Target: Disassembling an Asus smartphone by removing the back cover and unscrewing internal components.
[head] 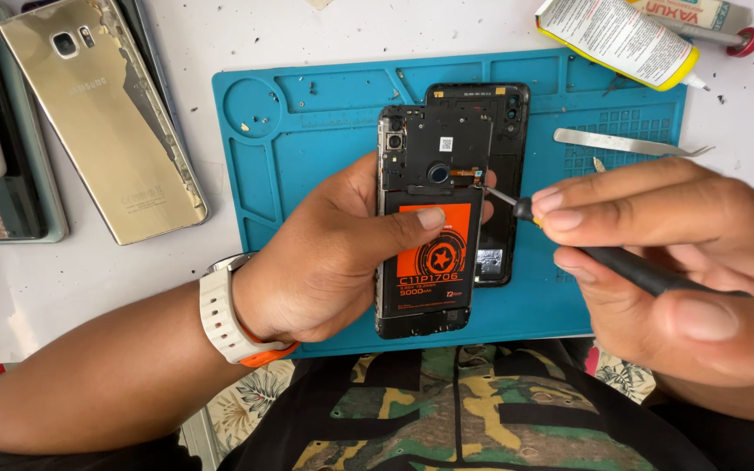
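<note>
Above a blue work mat (307,131), an opened smartphone (429,218) with its back removed is held upright in the left hand (333,253), the fingers wrapped around its left edge and the thumb pressed flat across the orange-and-black battery (434,262). The phone is clamped firmly in that grasp, raised just over the mat. A thin black-handled screwdriver (604,257) is pinched between the thumb and fingers of the right hand (682,262), which is closed tightly on the shaft; its metal tip is set against the right edge of the phone, beside a small orange flex cable near the round sensor. A white watch with an orange-lined strap (224,318) is worn on the left wrist.

Behind the held phone, a black back cover (508,174) is laid flat on the mat, partly hidden. Metal tweezers (630,144) are seen resting on the mat's upper right corner. Beyond the mat, a white-and-yellow glue tube (621,39) lies on the white table (220,35). Well apart to the left, a gold phone (102,118) with a damaged edge lies face down.
</note>
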